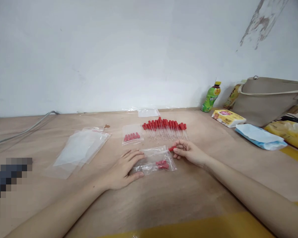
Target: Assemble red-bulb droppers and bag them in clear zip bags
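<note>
My left hand lies with fingers spread over the left end of a clear zip bag, its thumb along the lower edge. Inside that bag are a few droppers with red rubber bulbs. At the bag's right end, my right hand pinches one dropper by its red bulb; its glass tube is hard to make out against the plastic. Just beyond lies a row of several droppers, red bulbs away from me, glass tips toward me. Left of the row, a filled zip bag shows several red bulbs.
A fanned stack of clear bags lies on the left. Another clear bag is by the wall. On the right are a green drink bottle, a yellow tissue pack, a blue-white pack and a grey bag. A cable runs at left.
</note>
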### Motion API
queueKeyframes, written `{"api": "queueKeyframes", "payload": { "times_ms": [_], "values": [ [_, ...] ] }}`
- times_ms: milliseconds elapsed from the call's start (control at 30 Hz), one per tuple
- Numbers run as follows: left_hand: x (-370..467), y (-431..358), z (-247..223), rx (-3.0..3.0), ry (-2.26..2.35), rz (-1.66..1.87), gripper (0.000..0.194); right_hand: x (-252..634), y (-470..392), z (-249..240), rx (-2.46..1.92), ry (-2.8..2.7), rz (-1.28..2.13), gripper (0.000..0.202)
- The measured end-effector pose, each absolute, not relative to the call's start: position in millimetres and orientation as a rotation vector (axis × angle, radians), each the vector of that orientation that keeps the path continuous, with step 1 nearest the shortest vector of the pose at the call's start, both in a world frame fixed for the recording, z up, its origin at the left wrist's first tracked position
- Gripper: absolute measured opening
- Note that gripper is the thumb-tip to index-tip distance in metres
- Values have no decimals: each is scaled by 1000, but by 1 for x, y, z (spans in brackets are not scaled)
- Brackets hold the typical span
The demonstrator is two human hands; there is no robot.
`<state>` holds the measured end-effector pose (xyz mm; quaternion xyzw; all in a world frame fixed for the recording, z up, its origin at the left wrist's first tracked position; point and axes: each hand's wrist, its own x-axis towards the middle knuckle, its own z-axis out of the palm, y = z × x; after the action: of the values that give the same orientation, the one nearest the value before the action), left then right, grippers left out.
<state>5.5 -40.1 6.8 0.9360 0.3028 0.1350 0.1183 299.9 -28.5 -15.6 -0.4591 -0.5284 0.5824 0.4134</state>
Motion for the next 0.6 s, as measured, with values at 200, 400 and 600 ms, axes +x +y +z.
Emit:
{"api": "queueKeyframes", "payload": {
  "times_ms": [200,400,600],
  "values": [
    [5,-39,7,2745,883,392,46,305,-26,-20,-1214,-1703,1188,31],
    [6,-39,7,2739,895,362,46,280,-35,-28,-1238,-1853,680,14],
    [6,-39,7,2741,885,384,42,271,-40,-28,-1060,-1743,1090,27]
  ]
}}
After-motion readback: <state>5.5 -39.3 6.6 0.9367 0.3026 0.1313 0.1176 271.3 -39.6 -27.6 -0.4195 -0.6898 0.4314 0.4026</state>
